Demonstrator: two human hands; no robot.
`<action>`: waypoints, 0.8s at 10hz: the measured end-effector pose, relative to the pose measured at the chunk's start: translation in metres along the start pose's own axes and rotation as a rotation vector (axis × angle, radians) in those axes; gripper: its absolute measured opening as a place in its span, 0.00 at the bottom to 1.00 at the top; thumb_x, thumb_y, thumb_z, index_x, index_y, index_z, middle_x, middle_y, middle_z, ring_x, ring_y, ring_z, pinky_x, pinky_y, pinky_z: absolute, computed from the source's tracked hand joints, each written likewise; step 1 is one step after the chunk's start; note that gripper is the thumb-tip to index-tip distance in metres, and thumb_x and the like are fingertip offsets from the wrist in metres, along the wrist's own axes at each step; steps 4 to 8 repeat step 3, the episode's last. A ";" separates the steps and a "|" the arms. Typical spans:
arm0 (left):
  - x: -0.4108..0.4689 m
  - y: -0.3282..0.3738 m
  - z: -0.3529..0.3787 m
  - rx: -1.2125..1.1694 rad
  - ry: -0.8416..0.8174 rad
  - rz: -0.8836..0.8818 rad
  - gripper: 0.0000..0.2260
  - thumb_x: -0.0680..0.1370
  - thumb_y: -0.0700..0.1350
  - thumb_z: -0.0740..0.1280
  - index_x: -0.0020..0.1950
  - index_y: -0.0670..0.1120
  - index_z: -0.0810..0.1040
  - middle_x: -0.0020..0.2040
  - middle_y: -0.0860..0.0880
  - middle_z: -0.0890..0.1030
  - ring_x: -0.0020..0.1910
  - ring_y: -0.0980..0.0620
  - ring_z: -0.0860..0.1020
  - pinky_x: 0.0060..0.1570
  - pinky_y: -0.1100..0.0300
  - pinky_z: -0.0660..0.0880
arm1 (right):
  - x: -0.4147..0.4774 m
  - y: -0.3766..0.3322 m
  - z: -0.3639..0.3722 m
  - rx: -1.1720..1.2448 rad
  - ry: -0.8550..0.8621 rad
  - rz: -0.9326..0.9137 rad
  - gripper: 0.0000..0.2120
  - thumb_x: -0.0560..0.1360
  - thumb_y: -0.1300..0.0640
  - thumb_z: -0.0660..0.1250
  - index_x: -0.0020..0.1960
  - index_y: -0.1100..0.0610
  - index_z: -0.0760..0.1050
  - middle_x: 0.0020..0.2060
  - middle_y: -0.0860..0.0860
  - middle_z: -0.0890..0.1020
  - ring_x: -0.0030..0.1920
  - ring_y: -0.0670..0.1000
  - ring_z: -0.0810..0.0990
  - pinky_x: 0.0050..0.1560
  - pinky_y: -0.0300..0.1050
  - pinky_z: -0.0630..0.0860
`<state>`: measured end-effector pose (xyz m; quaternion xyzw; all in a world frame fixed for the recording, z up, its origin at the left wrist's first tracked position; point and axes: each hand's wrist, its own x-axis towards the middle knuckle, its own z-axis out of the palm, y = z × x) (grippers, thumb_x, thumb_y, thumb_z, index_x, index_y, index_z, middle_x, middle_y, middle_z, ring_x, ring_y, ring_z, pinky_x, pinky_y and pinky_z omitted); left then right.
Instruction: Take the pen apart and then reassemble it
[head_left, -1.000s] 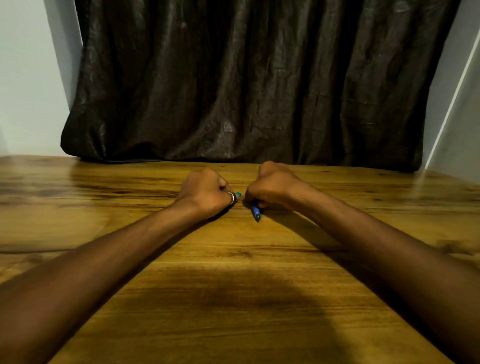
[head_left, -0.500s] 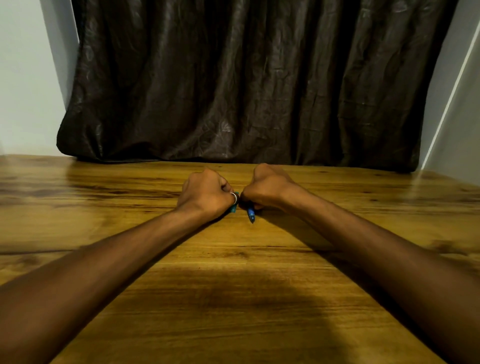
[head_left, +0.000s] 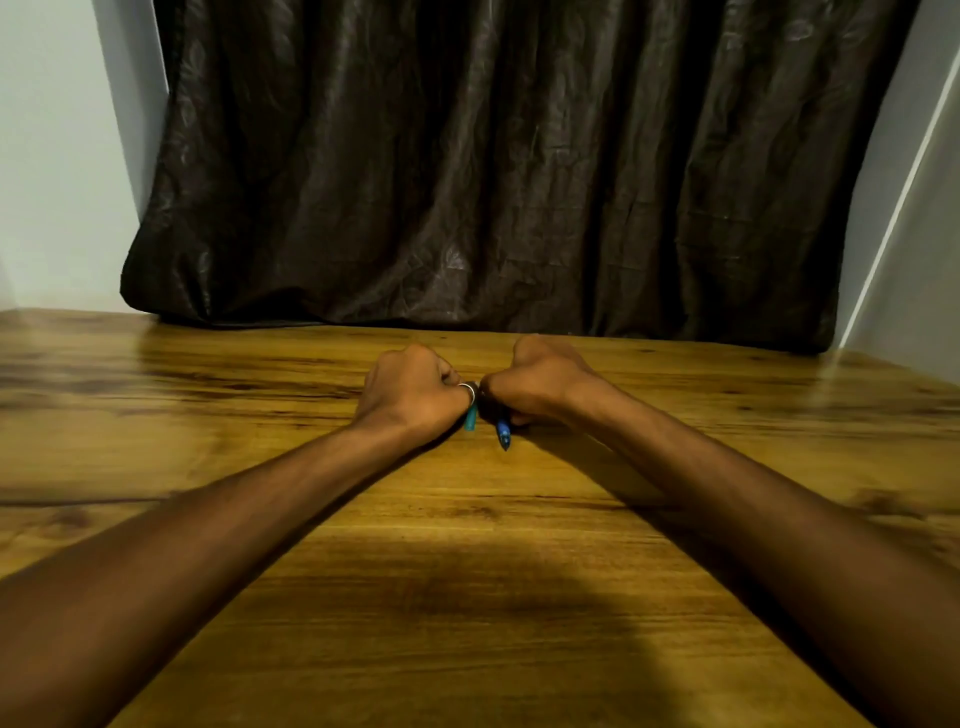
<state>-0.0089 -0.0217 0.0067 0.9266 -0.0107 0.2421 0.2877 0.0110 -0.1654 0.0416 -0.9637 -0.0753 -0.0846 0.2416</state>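
Note:
Both fists rest side by side on the wooden table (head_left: 467, 545), knuckles nearly touching. My left hand (head_left: 410, 395), with a silver ring on one finger, is closed around a teal pen piece (head_left: 470, 419) whose end sticks out below the fist. My right hand (head_left: 535, 384) is closed around a blue pen piece (head_left: 503, 434); its pointed end juts down toward me. The rest of both pieces is hidden inside the fists, so I cannot tell whether they are joined.
A dark crumpled curtain (head_left: 493, 171) hangs behind the table's far edge. Pale walls (head_left: 57, 156) stand left and right. My forearms stretch across the table from the near corners.
The hands have closed in toward each other. The teal piece now shows below my left fist instead of between the hands.

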 end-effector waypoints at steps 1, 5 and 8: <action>-0.005 0.002 -0.003 -0.031 0.002 -0.001 0.08 0.74 0.47 0.71 0.37 0.47 0.86 0.34 0.50 0.85 0.36 0.51 0.82 0.38 0.51 0.82 | -0.005 0.000 0.000 0.020 0.039 0.022 0.20 0.68 0.46 0.71 0.23 0.58 0.76 0.15 0.47 0.76 0.17 0.42 0.75 0.14 0.32 0.60; -0.038 -0.009 -0.014 0.223 -0.072 0.200 0.11 0.77 0.57 0.66 0.45 0.50 0.80 0.51 0.47 0.84 0.52 0.45 0.81 0.44 0.54 0.75 | -0.039 0.015 0.015 0.030 0.129 -0.018 0.30 0.71 0.31 0.61 0.41 0.59 0.80 0.38 0.56 0.85 0.42 0.58 0.83 0.37 0.49 0.78; -0.038 -0.009 -0.014 0.223 -0.072 0.200 0.11 0.77 0.57 0.66 0.45 0.50 0.80 0.51 0.47 0.84 0.52 0.45 0.81 0.44 0.54 0.75 | -0.039 0.015 0.015 0.030 0.129 -0.018 0.30 0.71 0.31 0.61 0.41 0.59 0.80 0.38 0.56 0.85 0.42 0.58 0.83 0.37 0.49 0.78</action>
